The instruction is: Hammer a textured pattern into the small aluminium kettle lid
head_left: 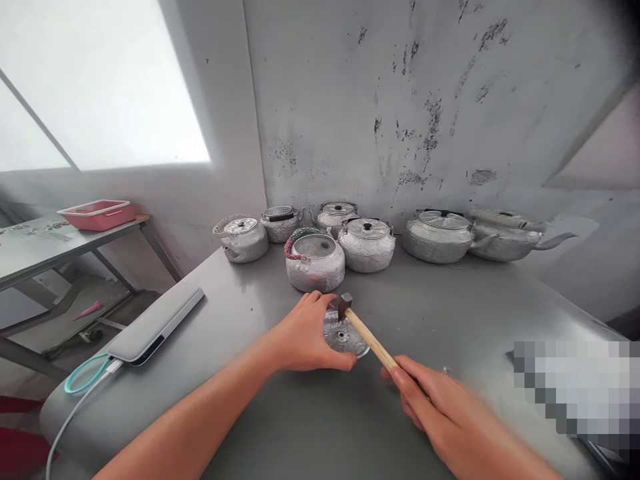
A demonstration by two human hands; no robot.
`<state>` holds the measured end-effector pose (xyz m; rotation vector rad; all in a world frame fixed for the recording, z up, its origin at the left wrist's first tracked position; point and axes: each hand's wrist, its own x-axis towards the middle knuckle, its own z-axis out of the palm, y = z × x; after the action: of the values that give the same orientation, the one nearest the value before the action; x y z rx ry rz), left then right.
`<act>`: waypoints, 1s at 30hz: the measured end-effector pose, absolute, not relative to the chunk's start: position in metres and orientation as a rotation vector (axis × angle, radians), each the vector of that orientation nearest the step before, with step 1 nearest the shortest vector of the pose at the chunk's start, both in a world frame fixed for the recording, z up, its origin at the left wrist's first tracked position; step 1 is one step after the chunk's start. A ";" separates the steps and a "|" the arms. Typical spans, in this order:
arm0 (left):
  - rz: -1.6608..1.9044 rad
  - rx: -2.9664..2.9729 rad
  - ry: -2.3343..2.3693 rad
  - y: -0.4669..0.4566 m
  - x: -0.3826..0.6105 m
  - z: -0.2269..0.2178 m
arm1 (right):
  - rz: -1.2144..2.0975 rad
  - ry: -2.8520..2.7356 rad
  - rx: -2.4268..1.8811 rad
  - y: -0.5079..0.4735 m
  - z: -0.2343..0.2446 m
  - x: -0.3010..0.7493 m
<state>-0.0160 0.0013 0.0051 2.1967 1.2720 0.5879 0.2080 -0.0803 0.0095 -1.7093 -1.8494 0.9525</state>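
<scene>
Just below the middle of the frame, the left hand [306, 338] grips a round metal lid [346, 344], thumb along its near edge and fingers along its far edge. The right hand [420, 395], toward the lower right, is wrapped around the wooden handle of a hammer [370, 338], whose head is over the lid's far part (whether it touches the metal, I cannot tell). Other kettles [369, 248] stand on the grey surface [280, 427] near the centre and to its right.
</scene>
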 end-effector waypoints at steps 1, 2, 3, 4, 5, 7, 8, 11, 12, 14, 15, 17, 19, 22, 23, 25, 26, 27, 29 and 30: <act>0.600 2.188 1.276 0.001 -0.016 0.005 | 0.951 -1.862 -1.707 -0.081 0.009 0.209; 0.609 2.185 1.274 0.001 -0.016 0.005 | 0.952 -1.871 -1.699 -0.081 0.008 0.209; 0.613 2.188 1.266 0.001 -0.017 0.005 | 0.949 -1.877 -1.691 -0.081 0.007 0.210; 0.614 2.193 1.258 0.001 -0.017 0.005 | 0.947 -1.879 -1.685 -0.081 0.007 0.210; 0.613 2.192 1.255 0.002 -0.017 0.005 | 0.946 -1.874 -1.683 -0.081 0.007 0.210; 0.612 2.173 1.263 0.002 -0.018 0.004 | 0.983 -1.855 -1.694 -0.080 0.008 0.210; 0.611 2.164 1.270 0.003 -0.018 0.003 | 1.019 -1.827 -1.691 -0.080 0.010 0.210; 0.604 2.163 1.273 0.004 -0.020 0.001 | 1.132 -1.718 -1.627 -0.081 0.016 0.209; 0.601 2.170 1.266 0.004 -0.021 0.001 | 1.145 -1.705 -1.608 -0.081 0.019 0.208; 0.586 2.185 1.234 0.004 -0.023 0.003 | 1.168 -1.675 -1.591 -0.081 0.021 0.208; 0.574 2.194 1.207 0.004 -0.025 0.005 | 1.185 -1.656 -1.597 -0.081 0.022 0.209; 0.550 2.216 1.146 0.002 -0.026 0.009 | 1.223 -1.600 -1.632 -0.081 0.021 0.209; 0.537 2.233 1.109 0.001 -0.025 0.012 | 1.228 -1.564 -1.667 -0.082 0.020 0.210; 0.574 2.248 1.139 0.000 -0.022 0.011 | 1.191 -1.573 -1.651 -0.084 0.019 0.209; 0.598 2.256 1.154 0.000 -0.021 0.009 | 1.173 -1.578 -1.636 -0.085 0.019 0.209; 0.630 2.273 1.174 0.000 -0.020 0.006 | 1.136 -1.586 -1.625 -0.086 0.018 0.208; 0.633 2.280 1.178 0.001 -0.020 0.004 | 1.117 -1.593 -1.627 -0.086 0.017 0.208; 0.629 2.284 1.179 0.001 -0.020 0.003 | 1.105 -1.607 -1.632 -0.086 0.015 0.208; 0.617 2.282 1.176 0.001 -0.020 0.002 | 1.097 -1.639 -1.648 -0.084 0.011 0.209; 0.617 2.277 1.176 0.001 -0.020 0.002 | 1.096 -1.649 -1.656 -0.083 0.009 0.209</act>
<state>-0.0199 0.0012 0.0019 2.2772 1.1761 0.6174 0.2095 -0.0833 0.0090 -1.6559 -1.6491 1.0961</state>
